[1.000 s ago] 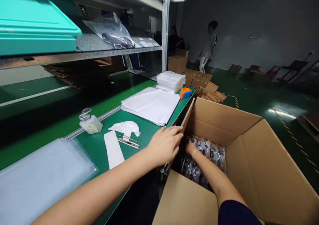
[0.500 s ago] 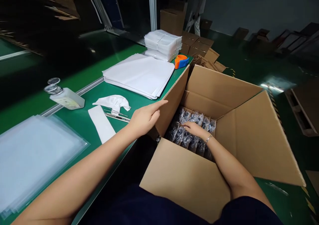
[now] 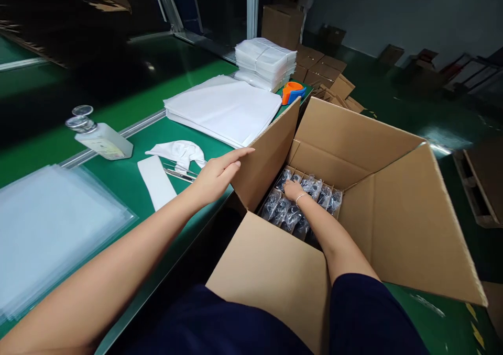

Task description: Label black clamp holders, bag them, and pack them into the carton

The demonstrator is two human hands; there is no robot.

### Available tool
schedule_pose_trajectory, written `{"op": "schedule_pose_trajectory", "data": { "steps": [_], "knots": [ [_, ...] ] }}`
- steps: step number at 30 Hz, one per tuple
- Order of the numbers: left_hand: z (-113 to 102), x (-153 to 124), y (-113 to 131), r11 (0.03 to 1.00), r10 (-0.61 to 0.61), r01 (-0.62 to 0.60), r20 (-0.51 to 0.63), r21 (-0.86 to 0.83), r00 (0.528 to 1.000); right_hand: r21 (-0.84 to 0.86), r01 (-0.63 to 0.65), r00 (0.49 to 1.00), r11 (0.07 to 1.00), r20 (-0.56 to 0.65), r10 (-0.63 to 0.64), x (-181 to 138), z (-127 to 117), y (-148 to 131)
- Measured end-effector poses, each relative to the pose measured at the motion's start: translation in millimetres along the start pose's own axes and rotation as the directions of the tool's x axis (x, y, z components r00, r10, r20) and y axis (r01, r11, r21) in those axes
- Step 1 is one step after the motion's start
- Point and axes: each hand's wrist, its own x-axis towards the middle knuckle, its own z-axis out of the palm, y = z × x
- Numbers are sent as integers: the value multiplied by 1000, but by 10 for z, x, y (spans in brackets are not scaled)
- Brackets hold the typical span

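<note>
A large open cardboard box (image 3: 408,213) stands at the table's side, its flaps up or spread outward. Inside, cardboard dividers separate several dark items in clear plastic bags (image 3: 291,216); their exact kind is hard to make out. My right hand (image 3: 294,190) reaches down among the far rows, fingers bent and closed over a bagged item, fingertips partly hidden. At the left flap (image 3: 273,151), my left hand (image 3: 216,177) is open, index finger stretched along the flap's edge and thumb apart; its other fingers are hidden.
On the green table lie a stack of white sheets (image 3: 223,106), clear plastic sheets (image 3: 51,229), a white glove (image 3: 176,151), a white strip (image 3: 156,182) and tweezers (image 3: 178,174). A pump bottle (image 3: 104,140), an orange-blue tape holder (image 3: 293,92) and bundled bags (image 3: 265,59) stand around them.
My right hand has moved deeper toward the back left of the box, its fingers now bent down. My left hand has shifted slightly left in view along the flap. The view has turned slightly.
</note>
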Motion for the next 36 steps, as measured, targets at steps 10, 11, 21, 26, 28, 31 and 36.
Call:
{"op": "schedule_pose_trajectory", "data": {
  "steps": [10, 11, 21, 26, 28, 31, 36],
  "knots": [
    [87, 58, 122, 994, 28, -39, 104, 106, 994, -62, -45, 999, 997, 7, 45, 79, -100, 184],
    [92, 61, 134, 993, 29, -42, 113, 114, 993, -60, -54, 998, 997, -21, 52, 55, -111, 230],
    [74, 57, 201, 983, 32, -55, 132, 176, 991, -11, -165, 981, 986, -107, 162, -106, -71, 440],
    [90, 54, 235, 974, 17, -50, 148, 223, 989, -3, -326, 941, 946, -96, 324, -468, -35, 827],
    [91, 51, 249, 974, 13, -47, 152, 222, 988, -18, -344, 937, 939, -73, 342, -587, 77, 804],
    [93, 47, 273, 973, 13, -49, 162, 226, 987, -52, -360, 932, 931, -74, 356, -664, 260, 604],
    [104, 45, 298, 966, 8, -51, 168, 253, 986, -87, -312, 950, 946, -10, 313, -573, 350, 355]
  ]
}}
